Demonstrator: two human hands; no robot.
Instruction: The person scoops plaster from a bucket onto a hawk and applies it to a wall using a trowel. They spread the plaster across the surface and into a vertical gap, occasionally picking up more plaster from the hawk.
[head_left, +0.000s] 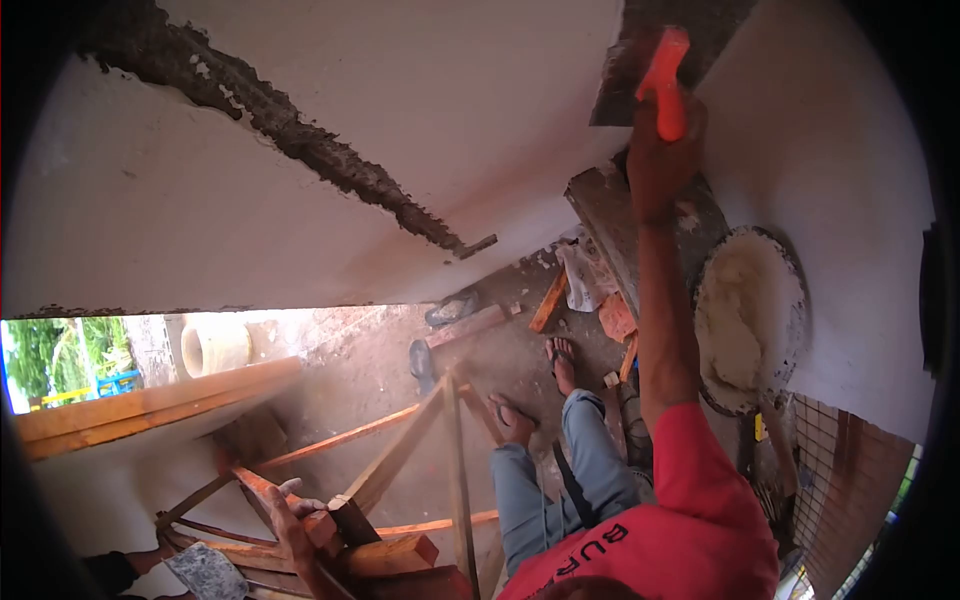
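Note:
My right hand (pixel 662 165) is closed round the orange-red handle of a plastering trowel (pixel 615 95), at the end of my outstretched arm. Its wide dark blade is up near the wall at top right, slightly blurred. Below the hand, a round tub (pixel 797 325) holds cream-coloured plaster (pixel 732 340). At lower left my left hand (pixel 292 520), its fingers whitened with dust, curls over a wooden beam (pixel 260 483). Across the pale plastered surface (pixel 420 110) at upper left runs a rough, dark, uncoated strip (pixel 300 140).
Wooden framing (pixel 400 455) stands beside my legs. A long board (pixel 610 230), scraps of wood and a brick piece (pixel 617 318) lie ahead of my feet. Loose sandals (pixel 420 362) are on the dusty floor. A wire mesh (pixel 815 460) is at right. Another person's limb (pixel 145 560) shows at lower left.

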